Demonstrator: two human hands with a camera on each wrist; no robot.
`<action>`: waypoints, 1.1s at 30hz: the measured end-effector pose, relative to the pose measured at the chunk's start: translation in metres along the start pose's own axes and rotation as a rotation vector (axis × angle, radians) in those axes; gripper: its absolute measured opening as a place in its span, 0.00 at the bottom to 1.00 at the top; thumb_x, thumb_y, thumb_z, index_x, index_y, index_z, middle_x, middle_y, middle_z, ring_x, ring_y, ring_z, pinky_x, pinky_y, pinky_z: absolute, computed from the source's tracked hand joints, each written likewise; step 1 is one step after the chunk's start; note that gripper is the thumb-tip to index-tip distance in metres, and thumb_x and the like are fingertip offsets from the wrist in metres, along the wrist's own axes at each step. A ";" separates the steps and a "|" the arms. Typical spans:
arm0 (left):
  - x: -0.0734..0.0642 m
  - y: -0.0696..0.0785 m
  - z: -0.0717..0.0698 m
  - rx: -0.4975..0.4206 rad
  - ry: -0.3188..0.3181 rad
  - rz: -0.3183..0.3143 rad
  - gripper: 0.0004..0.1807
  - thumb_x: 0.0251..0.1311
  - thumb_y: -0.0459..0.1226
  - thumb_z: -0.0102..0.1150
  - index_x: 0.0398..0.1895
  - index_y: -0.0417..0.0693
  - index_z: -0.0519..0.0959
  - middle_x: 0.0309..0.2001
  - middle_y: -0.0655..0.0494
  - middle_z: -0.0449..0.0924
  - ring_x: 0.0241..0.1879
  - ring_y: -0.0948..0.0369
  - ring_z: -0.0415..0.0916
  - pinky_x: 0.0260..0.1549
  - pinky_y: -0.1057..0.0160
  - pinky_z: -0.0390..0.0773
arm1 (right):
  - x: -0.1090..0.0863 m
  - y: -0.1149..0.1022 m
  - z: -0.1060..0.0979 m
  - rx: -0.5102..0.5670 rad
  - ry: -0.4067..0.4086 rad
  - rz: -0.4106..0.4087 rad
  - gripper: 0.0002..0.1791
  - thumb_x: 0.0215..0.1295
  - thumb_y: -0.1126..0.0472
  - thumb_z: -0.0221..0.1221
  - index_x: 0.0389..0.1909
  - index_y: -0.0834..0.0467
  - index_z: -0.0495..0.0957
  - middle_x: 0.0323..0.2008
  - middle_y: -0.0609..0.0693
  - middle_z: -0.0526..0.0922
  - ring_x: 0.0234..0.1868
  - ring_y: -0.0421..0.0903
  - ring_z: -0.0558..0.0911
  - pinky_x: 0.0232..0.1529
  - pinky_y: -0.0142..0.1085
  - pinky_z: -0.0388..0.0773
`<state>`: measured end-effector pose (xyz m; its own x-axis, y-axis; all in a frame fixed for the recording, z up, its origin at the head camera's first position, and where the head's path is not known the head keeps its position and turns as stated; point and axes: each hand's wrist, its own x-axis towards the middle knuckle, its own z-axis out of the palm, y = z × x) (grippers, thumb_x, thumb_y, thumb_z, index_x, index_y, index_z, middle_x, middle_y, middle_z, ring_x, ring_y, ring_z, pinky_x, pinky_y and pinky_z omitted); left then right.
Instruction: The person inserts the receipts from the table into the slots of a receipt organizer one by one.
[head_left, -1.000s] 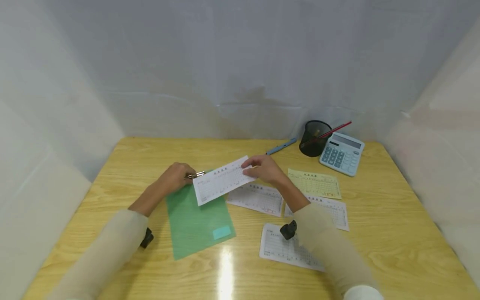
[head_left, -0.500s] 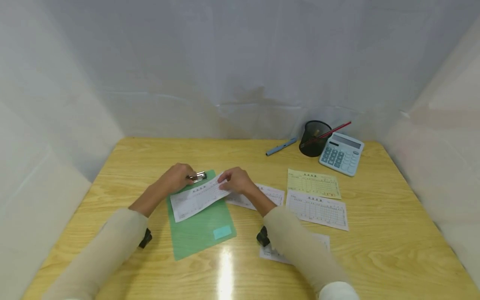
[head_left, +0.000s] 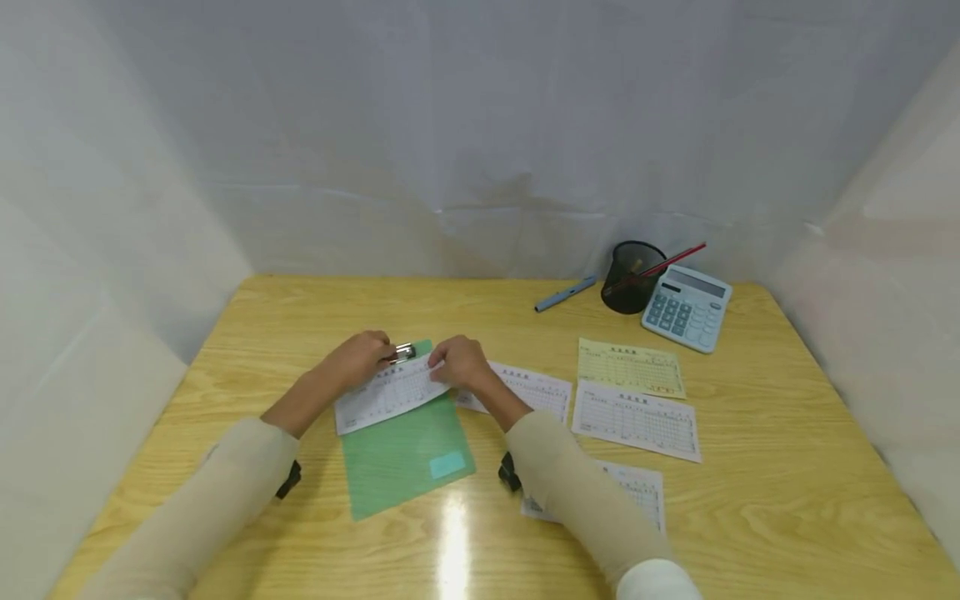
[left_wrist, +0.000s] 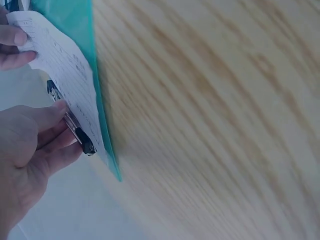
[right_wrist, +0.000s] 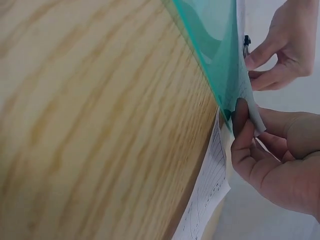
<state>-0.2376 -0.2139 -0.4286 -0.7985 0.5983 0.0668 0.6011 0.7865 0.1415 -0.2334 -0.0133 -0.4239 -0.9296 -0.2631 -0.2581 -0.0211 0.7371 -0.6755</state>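
Note:
My left hand (head_left: 362,358) pinches the metal clip (head_left: 403,352) at the top of a green clipboard (head_left: 408,467), thumb on one side and fingers on the other. A white printed form (head_left: 386,400) lies across the upper part of the board, its top edge close to the clip. My right hand (head_left: 463,365) pinches the form's right end between thumb and fingers. In the right wrist view that end of the form (right_wrist: 257,120) bends up a little from the board. The left wrist view shows the form's other end (left_wrist: 95,125) against the board beside the clip.
Right of the board lies another white form (head_left: 543,392), partly behind the right forearm. Farther right are a yellow form (head_left: 630,365), a white one (head_left: 637,421) and one under the sleeve (head_left: 637,492). A blue pen (head_left: 566,294), mesh pen cup (head_left: 626,287) and calculator (head_left: 686,308) stand behind.
My right hand has carried the white form left and down onto the clipboard, then straightened it along the clip. The left hand has stayed at the clip.

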 end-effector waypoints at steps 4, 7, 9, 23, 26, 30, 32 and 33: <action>-0.002 0.000 0.001 0.034 0.026 0.030 0.05 0.57 0.28 0.60 0.36 0.36 0.83 0.35 0.41 0.81 0.36 0.49 0.80 0.36 0.59 0.85 | 0.002 -0.003 0.002 -0.031 0.018 -0.017 0.10 0.52 0.66 0.67 0.37 0.56 0.84 0.44 0.50 0.86 0.54 0.50 0.78 0.62 0.40 0.74; -0.003 0.000 0.002 0.062 0.050 0.050 0.06 0.59 0.27 0.58 0.36 0.33 0.82 0.36 0.39 0.80 0.37 0.48 0.79 0.36 0.59 0.84 | 0.002 -0.006 0.002 -0.034 0.026 -0.023 0.10 0.53 0.66 0.66 0.37 0.56 0.84 0.44 0.50 0.86 0.53 0.49 0.79 0.60 0.38 0.76; -0.004 0.000 0.001 0.070 0.058 0.057 0.06 0.59 0.26 0.56 0.36 0.31 0.82 0.37 0.38 0.80 0.37 0.47 0.79 0.36 0.59 0.84 | 0.002 -0.007 0.002 -0.030 0.026 -0.020 0.10 0.53 0.67 0.66 0.38 0.56 0.84 0.44 0.51 0.85 0.53 0.49 0.79 0.58 0.37 0.77; -0.005 0.002 -0.004 0.029 -0.016 0.007 0.10 0.61 0.24 0.52 0.42 0.30 0.81 0.42 0.35 0.80 0.43 0.44 0.80 0.41 0.56 0.85 | 0.004 -0.011 0.009 0.021 0.056 0.014 0.11 0.55 0.67 0.65 0.40 0.57 0.84 0.46 0.51 0.84 0.55 0.49 0.78 0.60 0.38 0.76; -0.005 0.003 -0.003 0.026 -0.022 0.004 0.10 0.60 0.22 0.53 0.42 0.31 0.82 0.42 0.35 0.80 0.43 0.44 0.79 0.42 0.55 0.85 | 0.005 -0.011 0.010 0.037 0.060 0.014 0.11 0.55 0.68 0.64 0.40 0.57 0.84 0.47 0.52 0.84 0.57 0.49 0.77 0.63 0.39 0.73; -0.004 0.004 -0.004 0.037 -0.018 0.009 0.10 0.58 0.22 0.54 0.41 0.31 0.82 0.41 0.35 0.80 0.42 0.44 0.79 0.41 0.56 0.85 | 0.007 -0.013 0.010 0.036 0.070 0.001 0.11 0.56 0.68 0.64 0.40 0.58 0.84 0.49 0.52 0.84 0.58 0.50 0.77 0.64 0.39 0.73; -0.004 0.005 -0.004 0.038 -0.011 0.012 0.10 0.59 0.23 0.54 0.41 0.31 0.82 0.40 0.35 0.80 0.41 0.44 0.80 0.39 0.56 0.85 | 0.008 -0.014 0.010 0.023 0.079 -0.009 0.10 0.56 0.67 0.64 0.40 0.58 0.84 0.48 0.52 0.84 0.58 0.50 0.77 0.62 0.38 0.74; -0.004 0.005 -0.005 0.037 -0.010 0.010 0.10 0.59 0.23 0.53 0.41 0.30 0.82 0.40 0.35 0.80 0.41 0.45 0.80 0.39 0.56 0.85 | 0.008 -0.014 0.009 0.017 0.083 -0.014 0.10 0.56 0.67 0.64 0.40 0.58 0.84 0.48 0.52 0.84 0.57 0.50 0.77 0.62 0.38 0.75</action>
<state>-0.2318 -0.2125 -0.4235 -0.7921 0.6075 0.0583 0.6101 0.7855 0.1040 -0.2373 -0.0318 -0.4231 -0.9566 -0.2202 -0.1909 -0.0286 0.7228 -0.6905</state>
